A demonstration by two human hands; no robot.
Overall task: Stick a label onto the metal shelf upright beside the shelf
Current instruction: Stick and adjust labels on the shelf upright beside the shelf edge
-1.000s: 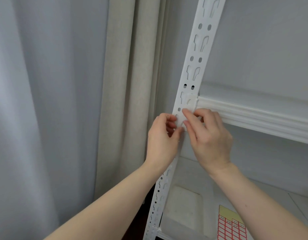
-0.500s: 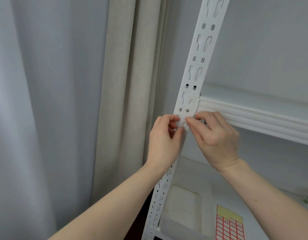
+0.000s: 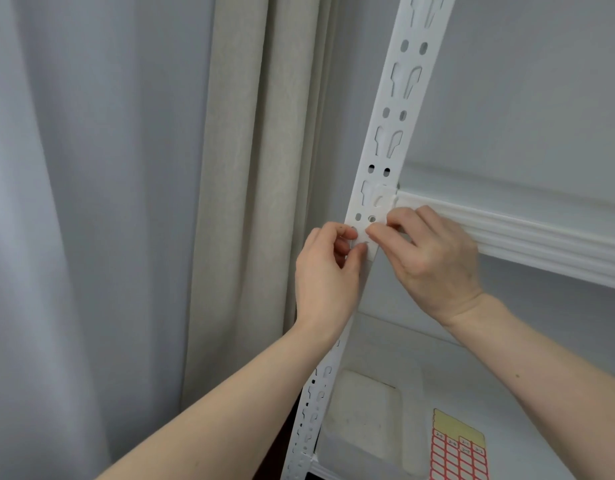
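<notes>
Both hands [image 3: 325, 271] [image 3: 430, 258] pinch small white label [image 3: 361, 239] against upright [image 3: 385, 140] — sticker sheet [image 3: 456, 448] writing unreadable.

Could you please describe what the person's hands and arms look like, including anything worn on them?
Both the left hand and the right hand are bare, without gloves, rings or a watch. The forearms are uncovered as far as the view shows, with no sleeves visible. Fingernails are short and unpainted.

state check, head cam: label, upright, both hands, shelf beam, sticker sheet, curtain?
label: white, against the upright, pinched at both ends
upright: standing, slots bare above the hands
left hand: pinches the label's left end
right hand: pinches its right end
shelf beam: hooked into the upright
sticker sheet: flat on lower shelf
curtain: hanging drawn
</notes>
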